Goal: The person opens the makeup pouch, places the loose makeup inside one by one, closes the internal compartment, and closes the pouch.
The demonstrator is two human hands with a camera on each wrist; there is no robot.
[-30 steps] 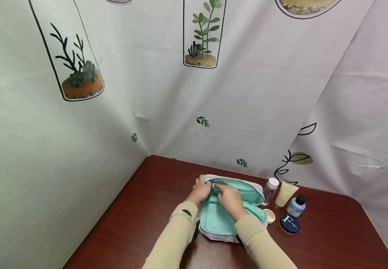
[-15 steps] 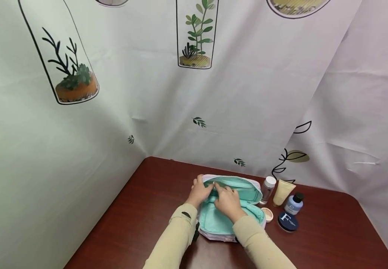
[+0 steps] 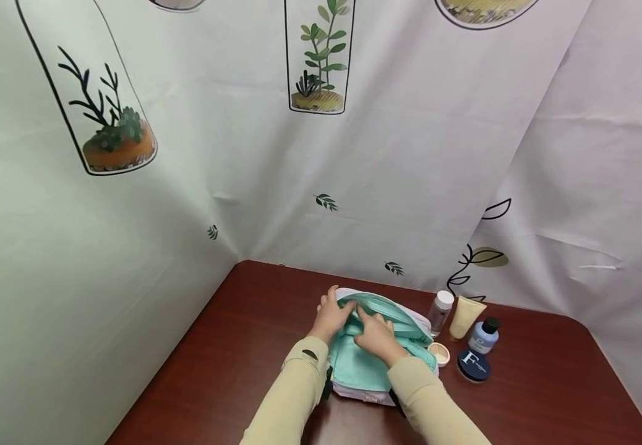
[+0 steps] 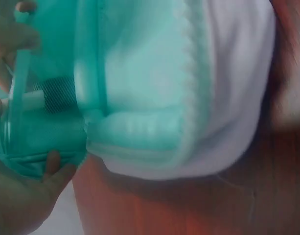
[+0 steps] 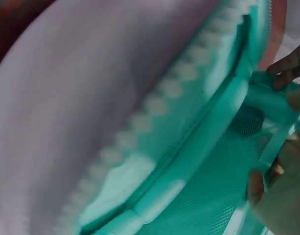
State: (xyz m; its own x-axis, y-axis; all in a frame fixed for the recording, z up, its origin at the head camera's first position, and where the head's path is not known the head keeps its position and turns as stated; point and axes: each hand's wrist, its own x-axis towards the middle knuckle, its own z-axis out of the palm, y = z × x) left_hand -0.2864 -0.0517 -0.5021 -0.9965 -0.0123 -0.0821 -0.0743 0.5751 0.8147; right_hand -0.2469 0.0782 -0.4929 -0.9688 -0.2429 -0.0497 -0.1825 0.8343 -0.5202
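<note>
- Background: white fabric sheeting printed with jarred plants (image 3: 321,62) and leaf sprigs, hung on two sides behind the hands. Surface: dark red-brown, glossy tabletop (image 3: 265,346) under and around both hands.
- Work object: soft fabric bag (image 3: 361,369), pale lilac-white outside, teal lining, zip edge, lying opened out directly below the hands; its raised lid half (image 3: 390,314) stands beyond them.
- Left hand (image 3: 330,317): clamped on the bag's lid at its far left corner, thumb inside the rim, fingers over the outside.
- Right hand (image 3: 379,339): reaches into the lid half, index finger extended toward the left thumb. Hands near each other. Cannot tell whether right fingers pinch the pocket trim.
- Between the hands: teal mesh pocket (image 5: 198,208) inside the lid; small white cylinder-like piece (image 4: 32,101) seen there, partly behind a teal band. Finger contact with it unclear.
- Right of the right hand, nearest: small round pot (image 3: 439,354), white rim, beige centre, just beside the bag.
- Farther right and beyond: clear bottle (image 3: 439,315), white cap; cream-yellow squeeze tube (image 3: 466,316) next to it; light-blue bottle (image 3: 483,337), black cap; navy round case (image 3: 474,366) marked "F", on the blue bottle's near side.
- Both arms: beige sleeves (image 3: 438,408).
</note>
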